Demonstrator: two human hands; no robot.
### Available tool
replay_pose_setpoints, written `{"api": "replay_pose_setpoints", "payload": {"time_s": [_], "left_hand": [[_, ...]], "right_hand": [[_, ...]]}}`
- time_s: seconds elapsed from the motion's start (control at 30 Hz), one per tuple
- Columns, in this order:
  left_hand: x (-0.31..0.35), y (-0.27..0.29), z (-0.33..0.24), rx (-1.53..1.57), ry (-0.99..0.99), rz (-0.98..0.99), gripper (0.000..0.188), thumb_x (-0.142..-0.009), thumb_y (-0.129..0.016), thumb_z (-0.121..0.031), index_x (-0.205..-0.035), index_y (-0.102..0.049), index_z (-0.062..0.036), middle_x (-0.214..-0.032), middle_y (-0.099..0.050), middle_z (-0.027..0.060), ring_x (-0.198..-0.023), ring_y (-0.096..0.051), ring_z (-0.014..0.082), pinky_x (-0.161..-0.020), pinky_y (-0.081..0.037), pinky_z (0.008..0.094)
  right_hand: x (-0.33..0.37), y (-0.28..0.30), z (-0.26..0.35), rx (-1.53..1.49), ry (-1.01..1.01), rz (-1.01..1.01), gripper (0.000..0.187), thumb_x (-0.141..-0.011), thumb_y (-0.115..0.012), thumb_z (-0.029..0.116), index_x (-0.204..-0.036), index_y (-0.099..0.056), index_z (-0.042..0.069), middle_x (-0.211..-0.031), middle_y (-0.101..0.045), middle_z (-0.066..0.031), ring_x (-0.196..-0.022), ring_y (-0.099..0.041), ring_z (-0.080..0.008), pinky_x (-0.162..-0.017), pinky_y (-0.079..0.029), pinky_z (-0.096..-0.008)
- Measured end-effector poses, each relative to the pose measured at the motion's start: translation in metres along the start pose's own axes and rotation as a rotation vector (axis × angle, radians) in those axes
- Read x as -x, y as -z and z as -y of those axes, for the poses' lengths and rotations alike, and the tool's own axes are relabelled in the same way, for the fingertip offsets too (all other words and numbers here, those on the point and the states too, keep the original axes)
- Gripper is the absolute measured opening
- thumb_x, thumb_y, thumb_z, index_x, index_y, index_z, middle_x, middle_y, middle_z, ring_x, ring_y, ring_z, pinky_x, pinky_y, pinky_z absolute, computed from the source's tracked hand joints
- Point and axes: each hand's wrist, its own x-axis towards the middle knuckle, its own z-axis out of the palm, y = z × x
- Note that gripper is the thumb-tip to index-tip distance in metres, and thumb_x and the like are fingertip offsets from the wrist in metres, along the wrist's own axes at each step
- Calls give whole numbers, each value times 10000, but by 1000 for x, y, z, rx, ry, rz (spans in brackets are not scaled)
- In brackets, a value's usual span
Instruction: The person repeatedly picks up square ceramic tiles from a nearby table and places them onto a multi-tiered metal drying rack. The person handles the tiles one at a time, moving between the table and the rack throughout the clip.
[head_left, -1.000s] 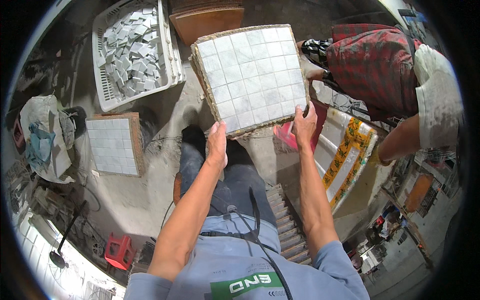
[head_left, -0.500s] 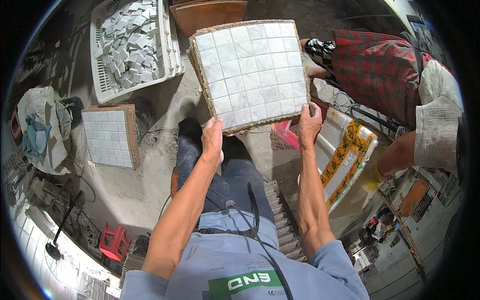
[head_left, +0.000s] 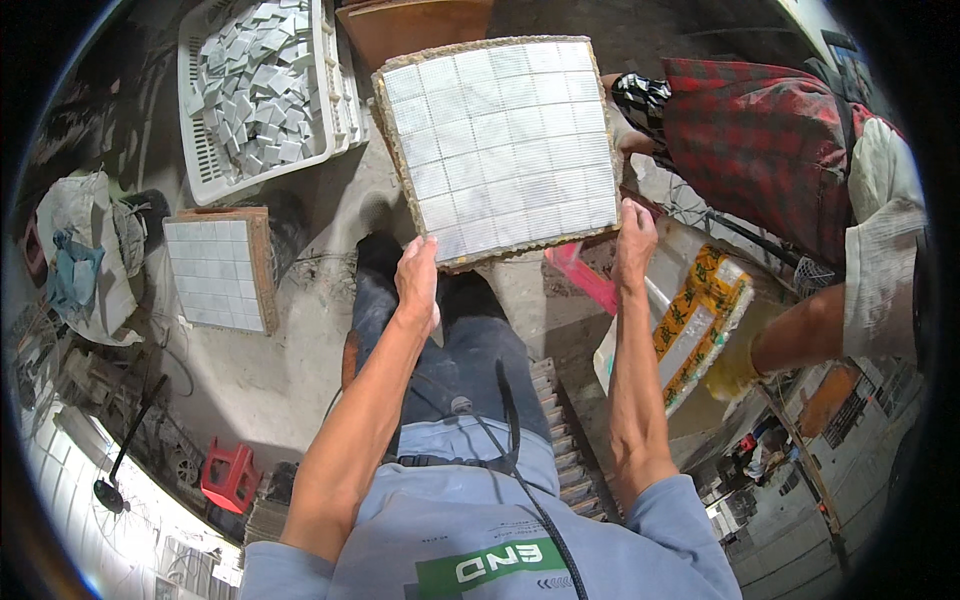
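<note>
A square board faced with a grid of white tiles (head_left: 505,150) is in front of me, with rough brown edges. My left hand (head_left: 417,280) grips its near left corner, the thumb on top and the other fingers partly hidden. At the near right corner, my right hand (head_left: 636,240) is closed against the board's side edge; its fingertips are partly hidden. Brown edging shows below the board's left side.
A white plastic crate (head_left: 188,150) of loose tiles stands far left. Below it lies a smaller tiled stack (head_left: 215,272). A red stool (head_left: 230,477) is near left. At right are a co-worker's red checked clothing (head_left: 755,145), a taped foam box (head_left: 700,325) and a yellow-gloved hand (head_left: 733,372).
My right hand has shifted slightly right, from over the board's corner to its side edge. The board has moved a little left at its far edge. The yellow-gloved hand has moved left.
</note>
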Motion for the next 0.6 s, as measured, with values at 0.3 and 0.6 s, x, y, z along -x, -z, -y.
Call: {"api": "replay_pose_setpoints", "payload": {"time_s": [0.3,0.6], "left_hand": [[13,3,-18,-156,18,-26,378,-893,-450,-349,-1102,-533,-45,-992,-577,7,-898,-504,113,-799,-367,275],[14,-8,-33,-112,-39,-83,438,-875,-461,-359,-1001,-566,46,-915,-584,83,-831,-513,168,-773,-402,295]], "right_hand": [[-18,-8,15,-209,-180,191,441,-902,-459,375,-873,-575,-50,-839,-543,-29,-767,-424,-120,-706,-374,-279],[-45,9,9,-57,-370,304,568,-875,-463,470,-1011,-589,-68,-945,-607,-88,-799,-534,-151,-748,-408,-281]]}}
